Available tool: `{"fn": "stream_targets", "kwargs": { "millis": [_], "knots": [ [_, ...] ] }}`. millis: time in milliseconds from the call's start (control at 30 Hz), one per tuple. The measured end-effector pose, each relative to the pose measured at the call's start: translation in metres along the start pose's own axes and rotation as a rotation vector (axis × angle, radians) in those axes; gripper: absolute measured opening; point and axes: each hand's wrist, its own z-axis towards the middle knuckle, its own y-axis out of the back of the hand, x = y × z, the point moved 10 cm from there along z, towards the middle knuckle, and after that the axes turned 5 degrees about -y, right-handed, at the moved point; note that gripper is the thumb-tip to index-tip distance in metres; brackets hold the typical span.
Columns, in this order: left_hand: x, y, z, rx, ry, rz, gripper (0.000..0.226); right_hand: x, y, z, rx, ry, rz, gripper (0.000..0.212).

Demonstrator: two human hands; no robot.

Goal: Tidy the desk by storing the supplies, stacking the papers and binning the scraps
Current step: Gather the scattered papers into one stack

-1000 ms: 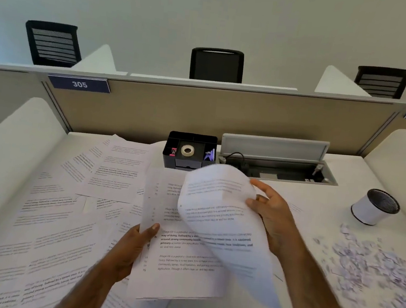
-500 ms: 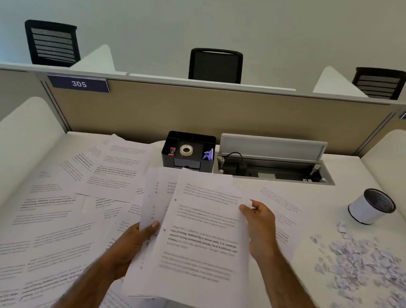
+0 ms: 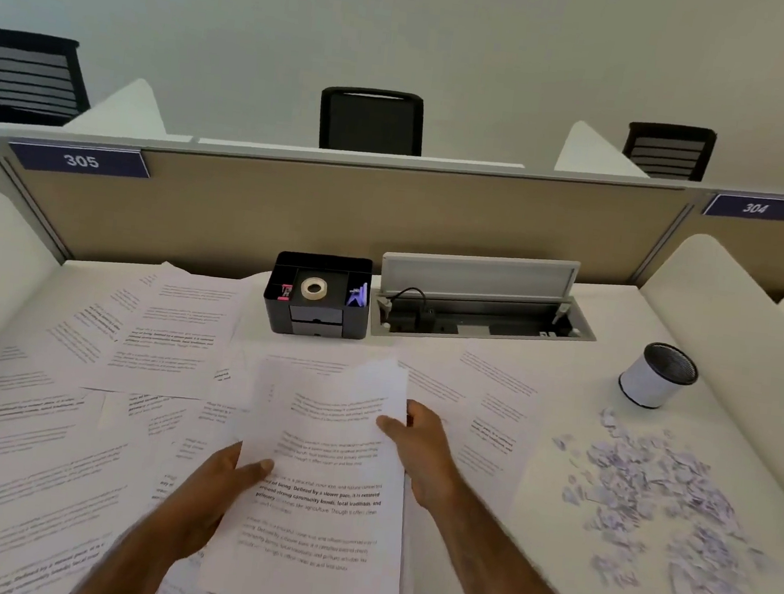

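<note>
White desk (image 3: pixel 544 579), left half covered with overlapping loose printed sheets (image 3: pixel 78 409). On the right, well apart from them, a wide scatter of paper scraps (image 3: pixel 648 507). At centre, a stack of papers (image 3: pixel 319 507), held over the loose sheets, possibly clear of the desk, though hard to tell. Gripped at its left edge by the left hand (image 3: pixel 209 495), thumb on top; pinched at its right edge by the right hand (image 3: pixel 422 450). Hands apart, one each side. At the back, an open cable tray (image 3: pixel 475 315); just beside it, a black organiser (image 3: pixel 315 317). Near the scraps, a small white bin (image 3: pixel 646 386). Inside the organiser, a tape roll (image 3: pixel 313 287).
</note>
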Motion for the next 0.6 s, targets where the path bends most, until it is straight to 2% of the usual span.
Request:
{"fn": "stream_targets", "kwargs": {
  "millis": [33,100,167,200,300,367,500,600],
  "knots": [
    [0.001,0.001,-0.001,-0.012,0.006,0.012,0.034,0.004,0.010,0.004,-0.059,0.027,-0.066,0.007],
    [0.001,0.006,-0.002,-0.030,0.011,0.007,0.032,0.010,0.050,0.017,-0.284,0.082,-0.255,0.019],
    [0.004,0.012,-0.004,-0.037,0.040,-0.021,0.032,0.018,0.089,0.027,-0.482,0.132,-0.532,0.039],
    [0.007,0.015,-0.006,-0.043,0.056,-0.030,0.032,0.018,0.102,0.035,-0.519,0.129,-0.672,0.053],
    [0.010,0.023,-0.011,-0.064,0.079,-0.066,0.031,0.014,0.120,0.068,-0.481,0.043,-0.996,0.092],
    [0.011,0.028,-0.014,-0.078,0.083,-0.086,0.032,0.016,0.124,0.087,-0.455,0.022,-1.108,0.106],
    [0.011,0.032,-0.016,-0.105,0.077,-0.070,0.031,0.011,0.125,0.110,-0.398,-0.045,-1.203,0.116],
    [0.013,0.036,-0.017,-0.123,0.081,-0.067,0.032,-0.001,0.116,0.115,-0.367,-0.061,-1.242,0.112]
  ]
}}
